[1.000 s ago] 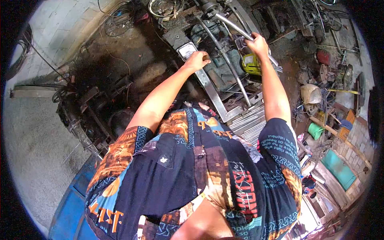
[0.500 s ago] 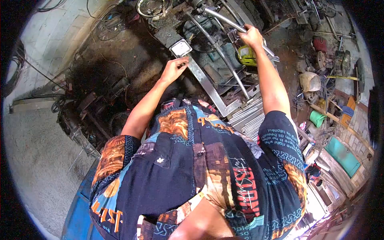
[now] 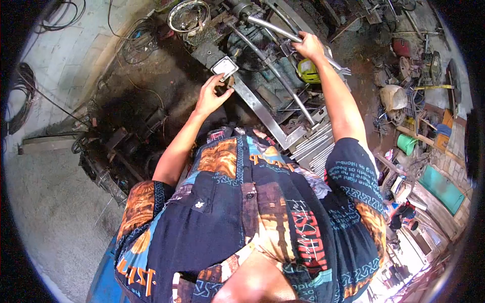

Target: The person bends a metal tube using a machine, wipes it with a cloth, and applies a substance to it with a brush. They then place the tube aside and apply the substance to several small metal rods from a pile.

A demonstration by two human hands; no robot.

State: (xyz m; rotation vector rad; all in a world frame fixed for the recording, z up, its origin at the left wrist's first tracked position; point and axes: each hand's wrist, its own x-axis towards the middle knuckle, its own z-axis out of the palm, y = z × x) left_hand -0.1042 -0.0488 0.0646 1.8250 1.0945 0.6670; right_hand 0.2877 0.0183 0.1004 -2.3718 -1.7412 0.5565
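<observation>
While the right grip (image 3: 309,47) clasps a bar (image 3: 274,29), a bucket (image 3: 406,144) sits, contents unclear.

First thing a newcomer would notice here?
Probably the shirt, whose loud orange, blue and black print fills the lower middle. Next, at upper right, the right hand grips a shiny bar, with a bright yellow-green object just below. Left of that, the left hand is by a pale rectangular plate that stands out against the dark floor.
</observation>
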